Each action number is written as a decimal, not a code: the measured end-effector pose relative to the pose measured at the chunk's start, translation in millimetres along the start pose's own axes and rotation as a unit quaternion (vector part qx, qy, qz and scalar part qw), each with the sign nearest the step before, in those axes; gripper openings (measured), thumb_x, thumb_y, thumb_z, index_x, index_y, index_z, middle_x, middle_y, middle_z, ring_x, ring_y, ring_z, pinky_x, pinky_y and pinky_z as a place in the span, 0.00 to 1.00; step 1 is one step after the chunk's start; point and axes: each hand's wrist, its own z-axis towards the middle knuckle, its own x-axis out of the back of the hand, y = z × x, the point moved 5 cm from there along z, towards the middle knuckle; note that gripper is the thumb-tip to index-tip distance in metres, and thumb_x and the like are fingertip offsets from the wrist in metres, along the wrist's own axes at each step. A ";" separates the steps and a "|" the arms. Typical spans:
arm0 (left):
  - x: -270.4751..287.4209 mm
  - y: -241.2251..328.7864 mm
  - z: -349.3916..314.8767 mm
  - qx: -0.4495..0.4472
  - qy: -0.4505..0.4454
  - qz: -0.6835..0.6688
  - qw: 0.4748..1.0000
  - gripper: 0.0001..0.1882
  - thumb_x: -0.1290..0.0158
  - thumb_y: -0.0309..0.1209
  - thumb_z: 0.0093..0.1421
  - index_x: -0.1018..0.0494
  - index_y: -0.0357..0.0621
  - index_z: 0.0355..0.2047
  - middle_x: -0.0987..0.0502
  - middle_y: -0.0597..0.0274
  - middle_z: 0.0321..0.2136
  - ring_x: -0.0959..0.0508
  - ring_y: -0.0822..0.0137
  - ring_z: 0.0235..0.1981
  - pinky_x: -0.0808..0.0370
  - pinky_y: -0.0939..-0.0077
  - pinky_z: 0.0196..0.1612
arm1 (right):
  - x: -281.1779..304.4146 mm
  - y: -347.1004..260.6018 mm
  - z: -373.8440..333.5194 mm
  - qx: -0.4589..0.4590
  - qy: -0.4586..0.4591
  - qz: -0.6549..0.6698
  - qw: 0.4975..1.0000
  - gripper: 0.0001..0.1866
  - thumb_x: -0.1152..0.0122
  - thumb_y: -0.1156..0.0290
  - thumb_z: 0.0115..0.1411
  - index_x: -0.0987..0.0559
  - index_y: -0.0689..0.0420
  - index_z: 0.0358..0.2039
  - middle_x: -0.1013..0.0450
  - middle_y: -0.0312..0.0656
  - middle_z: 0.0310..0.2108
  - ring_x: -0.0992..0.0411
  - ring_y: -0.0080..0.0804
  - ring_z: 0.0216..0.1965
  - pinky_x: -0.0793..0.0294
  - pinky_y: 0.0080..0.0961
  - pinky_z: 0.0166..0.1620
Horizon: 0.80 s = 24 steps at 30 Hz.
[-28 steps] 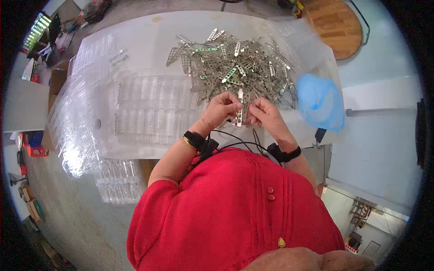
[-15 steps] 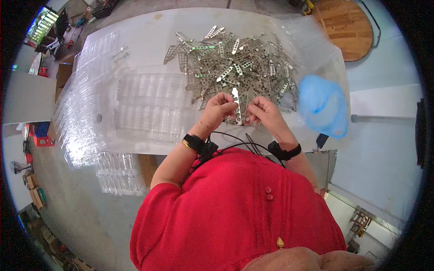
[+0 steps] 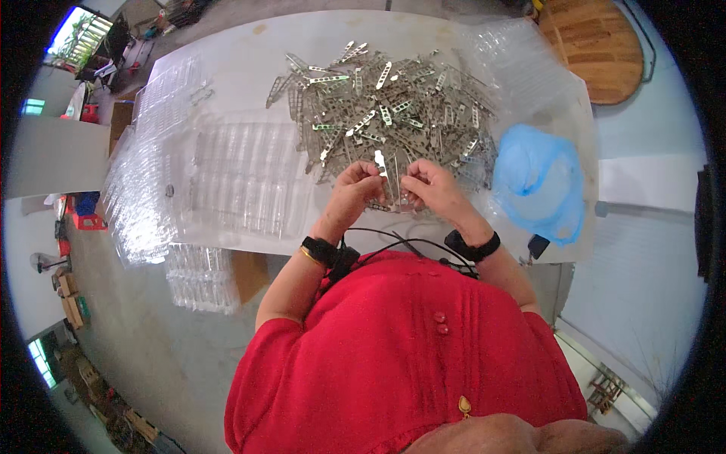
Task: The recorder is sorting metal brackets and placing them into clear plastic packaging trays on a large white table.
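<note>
My left hand (image 3: 352, 195) is closed in a pinch on a flat, shiny perforated metal strip (image 3: 380, 160), which points away from me. My right hand (image 3: 437, 192) is also pinched, close beside it, at a second thin metal strip (image 3: 397, 178) seen nearly edge-on. The fingers hide the lower parts of both strips, and whether they touch each other I cannot tell. Just beyond my hands spreads a large heap of similar perforated metal strips (image 3: 412, 125), silvery and tangled at many angles.
Clear ribbed plastic trays (image 3: 242, 170) lie on the white table (image 3: 249, 45) to the left, with a taller stack (image 3: 140, 204) at its edge. A crumpled blue plastic bag (image 3: 538, 185) sits at the right. Black cables (image 3: 386, 236) run between my wrists. A round wooden top (image 3: 591, 49) stands far right.
The strip in my left hand has tilted, its far end leaning leftward. My right hand has come slightly nearer the left, and its strip now shows more edge-on. The view has shifted a little.
</note>
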 end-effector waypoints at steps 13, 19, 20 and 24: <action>13.0 27.5 6.8 0.005 -0.008 -0.067 0.998 0.05 0.50 0.21 0.63 0.31 0.43 0.37 0.26 0.65 0.28 0.23 0.69 0.29 0.24 0.73 0.32 | -27.3 -10.9 15.5 0.000 0.049 -0.016 0.999 0.09 0.41 0.67 0.66 0.27 0.59 0.36 0.28 0.32 0.25 0.29 0.17 0.25 0.25 0.18 0.26; 47.6 52.6 1.8 0.042 0.018 -0.070 0.997 0.03 0.52 0.26 0.64 0.31 0.43 0.38 0.28 0.65 0.26 0.25 0.68 0.28 0.26 0.73 0.29 | -70.7 -27.5 25.7 0.007 0.086 -0.043 0.995 0.09 0.42 0.66 0.67 0.28 0.59 0.35 0.28 0.32 0.24 0.29 0.17 0.24 0.26 0.18 0.26; 51.5 56.8 0.3 0.038 0.026 -0.056 0.997 0.04 0.52 0.28 0.64 0.31 0.43 0.38 0.27 0.64 0.26 0.25 0.69 0.26 0.28 0.74 0.28 | -75.5 -28.3 26.9 0.006 0.086 -0.047 0.995 0.09 0.42 0.66 0.67 0.28 0.59 0.35 0.28 0.32 0.24 0.29 0.17 0.24 0.26 0.18 0.26; 70.7 64.7 1.1 0.015 -0.001 -0.048 0.999 0.06 0.53 0.30 0.64 0.31 0.43 0.37 0.27 0.64 0.26 0.28 0.69 0.25 0.31 0.75 0.27 | -93.9 -35.0 33.9 0.018 0.080 -0.049 0.995 0.09 0.42 0.67 0.67 0.28 0.59 0.36 0.28 0.32 0.25 0.31 0.16 0.23 0.27 0.18 0.25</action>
